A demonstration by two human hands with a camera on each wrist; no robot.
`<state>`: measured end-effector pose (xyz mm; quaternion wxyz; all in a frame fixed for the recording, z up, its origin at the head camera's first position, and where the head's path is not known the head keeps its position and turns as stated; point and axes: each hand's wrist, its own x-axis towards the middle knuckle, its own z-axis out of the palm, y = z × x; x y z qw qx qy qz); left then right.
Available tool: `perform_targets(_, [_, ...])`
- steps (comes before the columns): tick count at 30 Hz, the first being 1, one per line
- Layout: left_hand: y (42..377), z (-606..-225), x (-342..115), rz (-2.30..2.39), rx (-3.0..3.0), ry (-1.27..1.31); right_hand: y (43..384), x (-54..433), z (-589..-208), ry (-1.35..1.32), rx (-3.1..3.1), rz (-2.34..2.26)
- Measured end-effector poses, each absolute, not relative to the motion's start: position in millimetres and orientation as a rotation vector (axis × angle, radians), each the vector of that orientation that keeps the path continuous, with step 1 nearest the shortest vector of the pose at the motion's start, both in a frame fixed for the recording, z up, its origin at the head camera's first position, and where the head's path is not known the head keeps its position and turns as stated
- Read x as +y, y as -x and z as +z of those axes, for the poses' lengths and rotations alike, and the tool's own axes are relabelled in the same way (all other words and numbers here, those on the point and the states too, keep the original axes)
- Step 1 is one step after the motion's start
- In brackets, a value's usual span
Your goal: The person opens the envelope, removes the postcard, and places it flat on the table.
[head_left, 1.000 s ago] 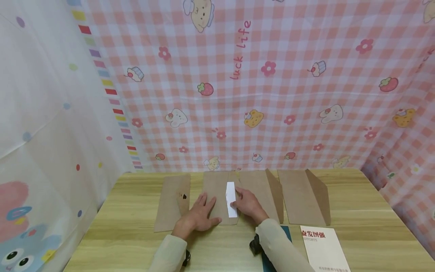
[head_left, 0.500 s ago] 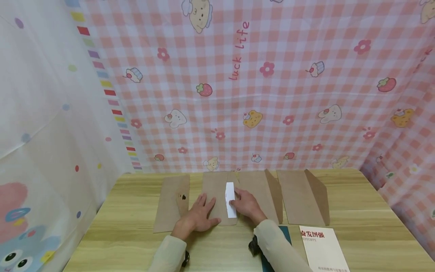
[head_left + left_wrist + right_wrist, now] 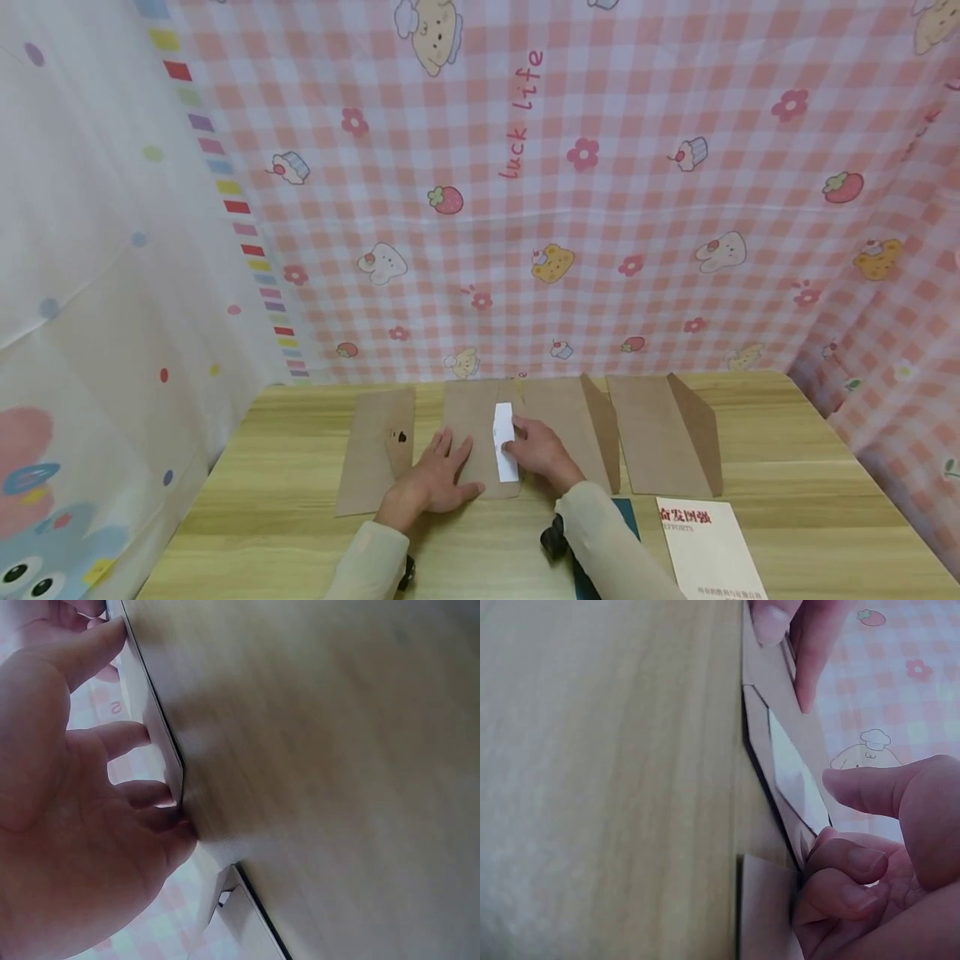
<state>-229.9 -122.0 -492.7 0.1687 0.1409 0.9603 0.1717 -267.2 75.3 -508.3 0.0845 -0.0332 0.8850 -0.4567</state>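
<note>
A brown paper envelope (image 3: 474, 417) lies flat near the back of the table. My left hand (image 3: 438, 479) presses on its left part with spread fingers, thumb out toward the near edge. On its right part sits a narrow white paper strip (image 3: 505, 454). My right hand (image 3: 542, 450) pinches the strip's right side between thumb and curled fingers. In the right wrist view the white paper strip (image 3: 791, 769) overlaps the envelope's flap, with the thumb (image 3: 855, 787) over its far side. From the left wrist view, the left fingers (image 3: 150, 795) curve over the envelope's near edge.
Another envelope (image 3: 367, 458) with its flap down and a small dark print lies left. Two envelopes (image 3: 558, 408) (image 3: 652, 425) with flaps out lie right. A cream card (image 3: 708, 546) with red lettering and a dark teal item (image 3: 625, 512) are at front right. A checked curtain (image 3: 450, 292) hangs behind.
The head view has turned slightly, so everything sits a little further left in it. Both hands keep their places on the envelope and the white strip.
</note>
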Motion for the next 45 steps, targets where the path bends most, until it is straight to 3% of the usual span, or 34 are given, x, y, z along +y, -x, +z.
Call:
perform_targets(23, [231.3, -494.8, -122.7, 0.483, 2.717, -0.417, 269.6, 77.7, -500.1, -0.045, 2.358, -1.644])
perform_targets(45, [232.6, -495.6, -123.7, 0.474, 2.729, -0.439, 263.6, 79.5, -509.9, 0.014, 2.278, -1.774])
